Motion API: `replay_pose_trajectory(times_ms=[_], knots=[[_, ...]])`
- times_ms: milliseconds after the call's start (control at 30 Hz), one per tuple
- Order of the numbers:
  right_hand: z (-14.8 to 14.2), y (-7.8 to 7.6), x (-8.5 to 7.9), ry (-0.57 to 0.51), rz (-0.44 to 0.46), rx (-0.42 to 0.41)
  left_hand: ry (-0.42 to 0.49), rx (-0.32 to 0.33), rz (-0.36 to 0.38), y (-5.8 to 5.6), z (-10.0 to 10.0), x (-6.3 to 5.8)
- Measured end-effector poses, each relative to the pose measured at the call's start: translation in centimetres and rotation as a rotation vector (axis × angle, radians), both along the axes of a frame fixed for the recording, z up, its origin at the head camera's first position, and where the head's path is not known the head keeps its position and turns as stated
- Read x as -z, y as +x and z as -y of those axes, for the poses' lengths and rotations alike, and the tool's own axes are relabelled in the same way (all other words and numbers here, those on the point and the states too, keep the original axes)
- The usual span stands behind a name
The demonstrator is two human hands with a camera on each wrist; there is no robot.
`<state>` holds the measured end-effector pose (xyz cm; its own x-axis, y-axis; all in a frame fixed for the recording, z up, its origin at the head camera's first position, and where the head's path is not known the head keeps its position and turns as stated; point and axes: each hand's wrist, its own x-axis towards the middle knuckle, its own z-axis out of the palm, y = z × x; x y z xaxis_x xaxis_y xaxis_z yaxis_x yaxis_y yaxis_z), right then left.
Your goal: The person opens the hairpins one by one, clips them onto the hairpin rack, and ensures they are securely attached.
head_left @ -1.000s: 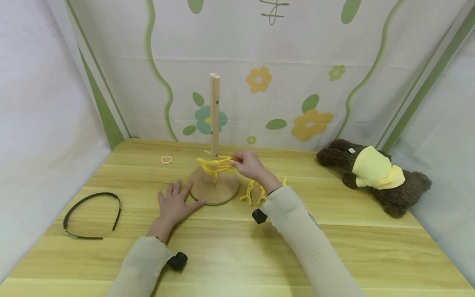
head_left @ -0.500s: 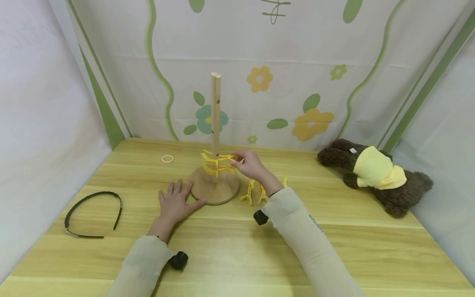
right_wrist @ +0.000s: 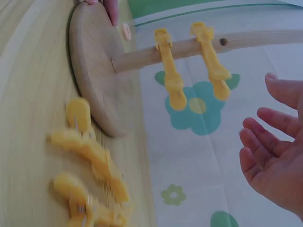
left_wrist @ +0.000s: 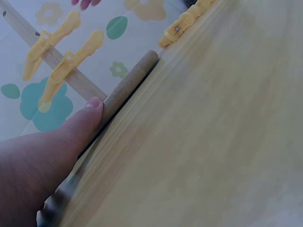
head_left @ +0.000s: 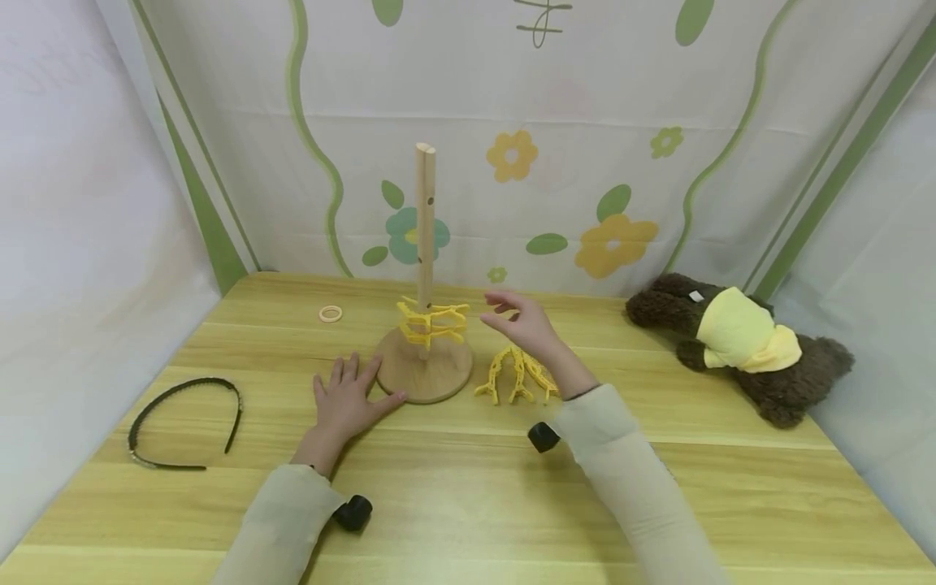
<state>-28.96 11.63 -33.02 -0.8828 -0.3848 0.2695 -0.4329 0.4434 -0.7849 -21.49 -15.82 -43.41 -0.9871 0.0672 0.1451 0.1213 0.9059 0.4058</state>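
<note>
A wooden post (head_left: 424, 227) stands upright on a round wooden base (head_left: 398, 378). Two yellow plastic clips grip the post low down, one above the other: the upper clip (right_wrist: 209, 57) and the lower clip (right_wrist: 169, 71) in the right wrist view. My left hand (head_left: 344, 409) lies spread on the table, its thumb touching the rim of the base. To the right of the clips hovers my right hand (head_left: 530, 327), fingers loosely bent and holding nothing, apart from the post. Below it several more yellow clips (head_left: 518, 374) rest on the table.
A small pale ring (head_left: 331, 314) lies at the back left. A black headband (head_left: 175, 386) is on the left of the table. At the far right lies a brown plush toy (head_left: 746, 337) in a yellow shirt. A flower-printed curtain (head_left: 453, 73) closes off the back.
My right hand has let go of the upper clip and drawn back to the right. That clip stays on the post, more level than a second ago. My left hand has stayed put.
</note>
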Motion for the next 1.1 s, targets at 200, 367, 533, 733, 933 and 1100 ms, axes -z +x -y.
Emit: replay_pose_trajectory(times_ms=[200,367,533,733,933,1100], knots=[[-4.8,2.2,0.6,-0.007,-0.035,0.07,0.0,-0.001,0.001,0.0,-0.1,0.0],[-7.8,5.2,0.6,-0.009,0.002,0.145,0.0,0.0,0.0,-0.1,-0.1,0.1],[-10.3,6.5,2.1,0.035,0.062,0.183,0.006,-0.001,0.006,0.1,-0.1,0.0],[-13.3,6.1,6.1,0.096,0.071,0.18,0.011,-0.004,0.007,0.1,0.0,0.1],[-14.6,6.1,8.7,0.078,0.05,0.122,0.008,0.001,0.007,0.0,-0.1,0.2],[-14.4,6.0,9.6,0.14,0.073,0.224,0.007,0.004,-0.004,0.0,0.0,0.1]])
